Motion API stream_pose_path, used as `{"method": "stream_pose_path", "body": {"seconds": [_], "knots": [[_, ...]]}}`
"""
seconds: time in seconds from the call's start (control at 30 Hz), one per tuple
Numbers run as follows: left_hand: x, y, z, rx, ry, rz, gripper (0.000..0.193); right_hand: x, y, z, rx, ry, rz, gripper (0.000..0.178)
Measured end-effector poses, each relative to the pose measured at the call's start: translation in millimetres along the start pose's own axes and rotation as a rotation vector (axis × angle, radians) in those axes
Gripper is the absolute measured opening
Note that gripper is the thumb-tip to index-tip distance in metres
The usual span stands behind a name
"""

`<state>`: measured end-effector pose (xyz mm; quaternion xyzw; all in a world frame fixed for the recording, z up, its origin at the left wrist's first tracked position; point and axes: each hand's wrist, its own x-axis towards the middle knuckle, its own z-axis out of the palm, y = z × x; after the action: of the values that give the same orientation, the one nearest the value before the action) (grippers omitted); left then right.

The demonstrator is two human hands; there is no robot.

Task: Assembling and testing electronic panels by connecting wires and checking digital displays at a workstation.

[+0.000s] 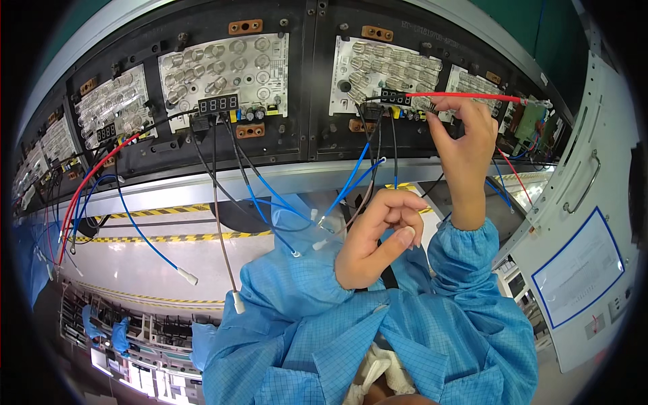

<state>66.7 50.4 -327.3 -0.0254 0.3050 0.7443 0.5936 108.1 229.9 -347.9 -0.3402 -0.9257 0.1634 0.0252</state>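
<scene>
My right hand (pixel 467 138) is raised at the lower edge of the right-hand circuit board (pixel 388 64). Its thumb and index finger curve toward each other with a small gap between the tips. A red cable (pixel 466 95) runs straight along the top of the index finger, close to or touching it; I cannot tell which. Nothing shows between those fingertips. In front of my chest, my left hand (pixel 381 239) is loosely curled, thumb against the bent fingers, with nothing seen in it. Blue-sleeved wires (pixel 352 177) hang behind and left of it, below a small black digit display (pixel 395 97).
More bulb-covered boards (pixel 226 74) line the black panel, above a silver rail (pixel 223 174). Blue and brown leads with white connectors (pixel 239 302) dangle at left, beside red cables (pixel 84 185). A white cabinet door (pixel 574 223) with a handle stands at right.
</scene>
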Motion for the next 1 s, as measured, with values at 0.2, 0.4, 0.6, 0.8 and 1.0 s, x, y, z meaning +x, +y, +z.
{"method": "stream_pose_path", "body": {"seconds": [0.2, 0.4, 0.6, 0.8, 1.0], "knots": [[0.4, -1.1, -1.3, 0.009, -0.019, 0.011, 0.034, -1.8, 0.0, 1.5, -0.03, 0.009, -0.019, 0.016], [-0.9, -0.6, -3.6, 0.028, -0.021, 0.011, 0.032, -2.3, -0.7, 2.4, -0.043, 0.024, -0.063, 0.014], [-1.8, -1.2, -3.8, 0.032, -0.018, 0.016, 0.031, -2.9, 0.2, 3.0, -0.038, 0.009, -0.091, 0.012], [-3.6, -1.4, -4.1, 0.03, -0.012, 0.004, 0.031, -3.3, 0.9, 3.6, -0.036, 0.015, -0.106, 0.011], [-3.9, -1.9, -4.4, 0.024, -0.011, 0.003, 0.03, -4.4, -0.8, 2.8, 0.009, 0.055, -0.074, 0.009]]}}
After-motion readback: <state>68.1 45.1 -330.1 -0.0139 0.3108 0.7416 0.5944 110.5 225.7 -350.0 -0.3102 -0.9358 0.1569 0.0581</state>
